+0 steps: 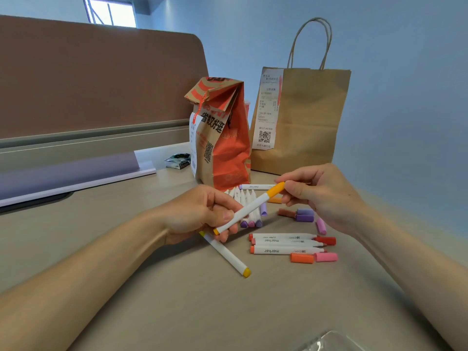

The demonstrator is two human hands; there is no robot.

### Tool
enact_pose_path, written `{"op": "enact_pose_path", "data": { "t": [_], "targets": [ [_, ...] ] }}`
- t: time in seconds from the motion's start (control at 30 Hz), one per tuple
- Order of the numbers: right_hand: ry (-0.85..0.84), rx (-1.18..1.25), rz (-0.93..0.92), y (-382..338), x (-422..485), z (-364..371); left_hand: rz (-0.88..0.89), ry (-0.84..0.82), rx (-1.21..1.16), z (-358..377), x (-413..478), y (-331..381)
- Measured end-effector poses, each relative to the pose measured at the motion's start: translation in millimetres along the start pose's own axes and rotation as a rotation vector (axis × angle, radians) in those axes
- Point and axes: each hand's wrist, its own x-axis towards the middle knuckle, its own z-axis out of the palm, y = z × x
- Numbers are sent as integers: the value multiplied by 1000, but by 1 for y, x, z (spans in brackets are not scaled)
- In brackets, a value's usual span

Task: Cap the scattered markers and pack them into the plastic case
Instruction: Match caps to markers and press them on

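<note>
Above the desk I hold a white marker (249, 209) with an orange cap (276, 189). My left hand (202, 214) grips its barrel near the lower end; my right hand (319, 193) pinches the cap, which sits on the marker's tip. A capped yellow marker (226, 254) lies below my left hand. Three uncapped markers (286, 243) lie side by side to the right, with loose caps in red (326, 240), orange (301, 257), pink (326, 257) and purple (304, 215) around them. A row of markers (247, 206) lies behind my left hand. A clear plastic case corner (331, 342) shows at the bottom edge.
An orange printed paper bag (222, 138) and a brown handled paper bag (304, 117) stand at the back of the desk. A small dark packet (177, 160) lies left of them. A brown partition (96, 77) rises behind, with a purple strip (68, 173) below it.
</note>
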Motion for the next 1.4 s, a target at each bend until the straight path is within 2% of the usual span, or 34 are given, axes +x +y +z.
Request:
{"op": "enact_pose_path", "data": {
  "t": [0.23, 0.37, 0.5, 0.6, 0.9, 1.07, 1.3, 1.4],
  "targets": [
    [20, -82, -27, 0, -2, 6, 7, 14, 48, -1, 0, -2],
    [54, 43, -26, 2, -1, 10, 1, -77, -113, 0, -4, 11],
    [14, 90, 14, 5, -1, 20, -5, -157, -87, 0, -8, 21],
    [-1, 141, 37, 5, 0, 15, 26, -158, -42, -3, -14, 26],
    [-40, 75, 91, 9, 2, 4, -17, 161, 35, -19, -51, 26],
    [-140, -14, 57, 9, -3, 13, -59, 342, 62, -17, -70, 11],
    [-200, -166, 59, 8, -8, 16, -239, 451, 77, 4, -72, -6],
    [-179, -187, 53, 8, -8, 13, -313, 477, 179, 7, -67, -6]
  ]
}}
